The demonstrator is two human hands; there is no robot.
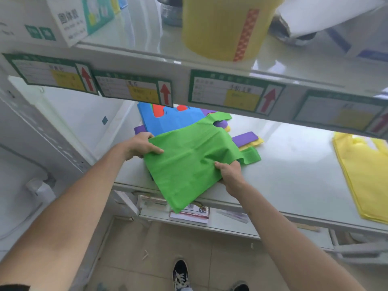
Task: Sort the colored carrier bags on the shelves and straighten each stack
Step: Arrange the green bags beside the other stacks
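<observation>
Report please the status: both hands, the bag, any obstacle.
Left hand and right hand both grip green non-woven carrier bag. Bag half off white shelf, over mixed blue, purple pile. Nothing in the way.

Bare shelf (294, 175) (between bag piles (168, 120))

White shelf (294, 181) bears mixed bags (168, 120), yellow stack (365, 177).

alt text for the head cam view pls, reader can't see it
Both hands, left hand and right hand, grip a green carrier bag over the shelf edge, above mixed blue, purple and red bags. A yellow stack lies far right.
</observation>
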